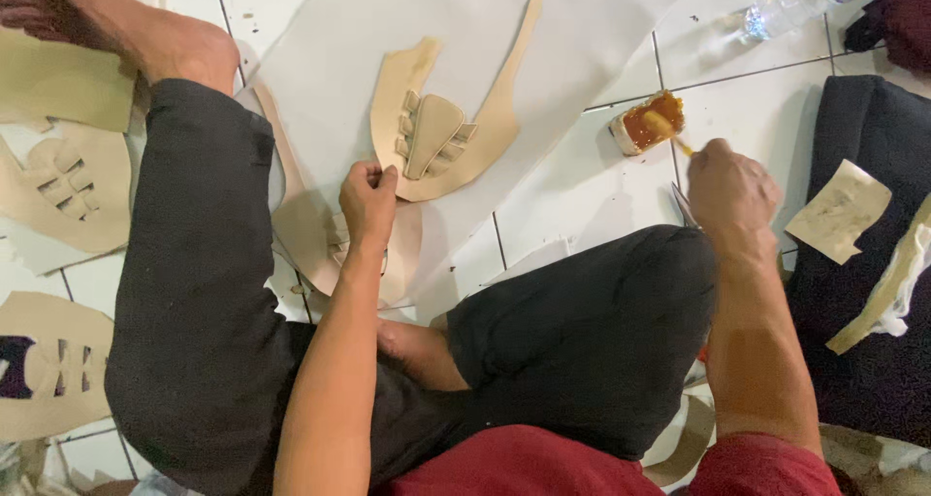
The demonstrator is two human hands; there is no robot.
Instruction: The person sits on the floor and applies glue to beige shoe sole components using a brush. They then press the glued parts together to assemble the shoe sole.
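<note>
Nearest the camera, a red shirt [524, 462] is filling the bottom edge, and beyond it the person's crossed legs in black trousers [204, 292] are spreading across the white tiled floor [582, 186].

Reaching out from the near left, the left hand [369, 200] is curling into a loose fist, its fingertips pinching the near edge of a tan cut-out piece [441, 132] that is lying on a sheet of white paper [388, 21]. This piece is sitting far of the hand, near the middle of the scene, with a slotted tongue shape at its centre and a long strip running up to the far right. Another tan piece [301, 224] is lying partly under the hand and wrist.

On the right, the right hand [732, 186] is gripping a thin brush stick [679, 142], whose tip is dipping into a small tub of amber glue [648, 123] standing on the floor just far-left of the hand.

More slotted tan pieces [58, 181] are lying along the left edge. A clear plastic bottle [790, 1] is lying at the far right. A scrap of tan paper [839, 210] is resting on dark cloth [873, 263] at the right.
</note>
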